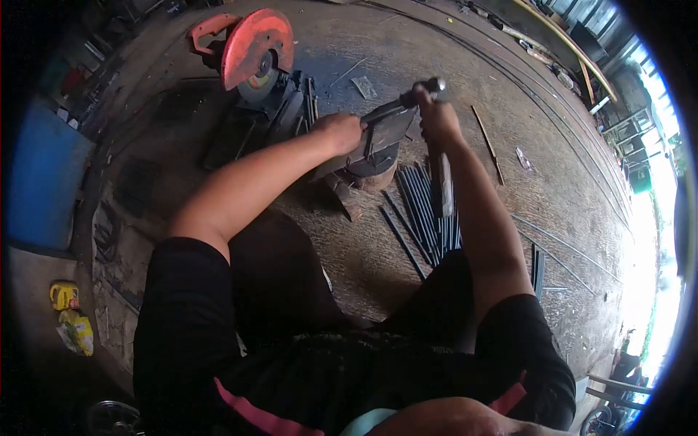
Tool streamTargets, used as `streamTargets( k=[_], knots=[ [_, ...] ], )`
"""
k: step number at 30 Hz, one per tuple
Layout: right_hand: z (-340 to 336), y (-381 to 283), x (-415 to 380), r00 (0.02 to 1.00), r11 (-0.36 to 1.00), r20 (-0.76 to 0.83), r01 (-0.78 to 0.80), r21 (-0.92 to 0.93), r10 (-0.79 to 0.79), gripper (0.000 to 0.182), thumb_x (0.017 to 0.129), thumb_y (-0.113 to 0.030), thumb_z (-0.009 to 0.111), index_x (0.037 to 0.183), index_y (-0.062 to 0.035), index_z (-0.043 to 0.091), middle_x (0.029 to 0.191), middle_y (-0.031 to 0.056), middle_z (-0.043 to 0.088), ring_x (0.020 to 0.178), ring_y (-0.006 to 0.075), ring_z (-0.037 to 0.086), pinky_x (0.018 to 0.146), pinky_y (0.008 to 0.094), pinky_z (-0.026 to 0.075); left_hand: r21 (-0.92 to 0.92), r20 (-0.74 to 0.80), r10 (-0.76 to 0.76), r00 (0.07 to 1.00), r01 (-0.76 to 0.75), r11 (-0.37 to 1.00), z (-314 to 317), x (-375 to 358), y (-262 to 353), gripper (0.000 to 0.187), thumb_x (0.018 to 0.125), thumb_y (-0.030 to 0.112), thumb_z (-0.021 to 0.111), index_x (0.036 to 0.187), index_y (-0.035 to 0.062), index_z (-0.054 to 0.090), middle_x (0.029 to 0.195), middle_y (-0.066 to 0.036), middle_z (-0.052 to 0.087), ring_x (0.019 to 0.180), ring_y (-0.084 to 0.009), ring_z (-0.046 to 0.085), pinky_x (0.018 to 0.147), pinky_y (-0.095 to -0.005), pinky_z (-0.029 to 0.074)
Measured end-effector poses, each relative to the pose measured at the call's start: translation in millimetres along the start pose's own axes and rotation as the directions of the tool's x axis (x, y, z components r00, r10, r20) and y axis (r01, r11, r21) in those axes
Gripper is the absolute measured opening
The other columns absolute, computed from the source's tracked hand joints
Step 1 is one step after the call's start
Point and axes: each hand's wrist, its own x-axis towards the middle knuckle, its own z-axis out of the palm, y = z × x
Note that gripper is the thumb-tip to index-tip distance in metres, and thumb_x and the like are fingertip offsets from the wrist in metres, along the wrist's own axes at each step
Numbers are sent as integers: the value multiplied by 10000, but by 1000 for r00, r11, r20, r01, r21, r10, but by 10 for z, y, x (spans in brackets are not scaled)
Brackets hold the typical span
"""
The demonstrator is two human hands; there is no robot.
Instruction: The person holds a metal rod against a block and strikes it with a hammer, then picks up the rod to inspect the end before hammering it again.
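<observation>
My left hand (342, 134) is closed around the near end of a dark metal bar (382, 111), which lies along a dark metal block. That block (389, 134) rests on a round stump-like base (378, 176). In my right hand (439, 123) is a hammer, gripped close below its steel head (435, 85). The hammer head overlaps the far end of the bar in this view. Beneath my right forearm, several dark metal rods (418, 211) lie bundled on the ground. A pale strip (446, 189) shows beside the forearm.
A cut-off saw with a red guard (251, 47) stands at the upper left. Long thin rods (567, 251) stretch over the ground at right, near a thin brown stick (488, 145). A blue panel (43, 178) and yellow packets (73, 316) are on the left.
</observation>
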Motion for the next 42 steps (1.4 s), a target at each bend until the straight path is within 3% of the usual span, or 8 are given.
streamTargets(
  k=[4,9,11,13,15,23,34,42],
  knots=[
    [-510,-470,-71,956,956,-211,242,166,-205,577,897,-566,554,777,-5,604,611,52,568,514,131,547,457,300,429,-18,-36,55,998,-56,998,29,81,-55,442,996,357,363,989,-5,617,960,-238,649,913,-419,624,798,-521,480],
    [-672,-818,-331,797,513,-515,600,614,-315,455,962,-453,500,769,-44,552,605,55,565,494,135,544,451,280,437,-13,-43,39,998,-39,999,70,87,-98,431,995,351,370,1000,-7,612,950,-236,649,901,-419,627,788,-522,482],
    [-293,-362,-41,857,755,-451,463,463,-249,506,928,-459,549,755,15,584,592,115,602,536,245,622,512,364,489,-16,-55,53,997,-54,998,34,53,-67,436,992,343,378,951,-11,630,928,-245,652,880,-420,633,782,-514,489],
    [157,250,211,944,908,-137,241,-342,-302,578,881,-510,565,965,57,644,890,266,670,876,462,634,741,462,504,-28,-72,38,997,-40,999,137,99,-101,448,991,345,378,917,-12,639,910,-248,655,861,-422,636,772,-510,494],
    [230,197,26,987,986,116,-124,115,111,723,870,-624,511,950,81,655,834,260,670,842,409,663,754,447,500,-28,-110,26,994,-29,999,43,160,-169,463,989,346,378,882,-13,649,891,-250,658,842,-423,640,762,-506,500],
    [-121,-8,-118,994,927,36,-109,358,103,637,840,-598,609,751,33,605,600,91,551,482,192,565,464,335,458,36,-227,105,968,-100,994,58,68,-218,379,947,320,424,925,11,642,867,-227,662,825,-422,640,745,-518,499],
    [-124,25,-23,990,938,28,-140,316,138,664,842,-611,593,780,50,623,643,108,601,558,223,619,544,353,495,-12,-219,229,948,-238,971,201,88,-301,413,957,297,469,1224,-18,476,973,-233,651,897,-433,625,792,-513,483],
    [-762,-873,-355,853,671,-448,498,549,-267,440,921,-468,581,838,-36,574,598,32,542,490,116,513,441,285,408,-44,-83,141,986,-145,988,196,135,-274,416,974,257,438,1257,-47,407,922,-284,634,874,-455,621,748,-525,473]
  ],
)
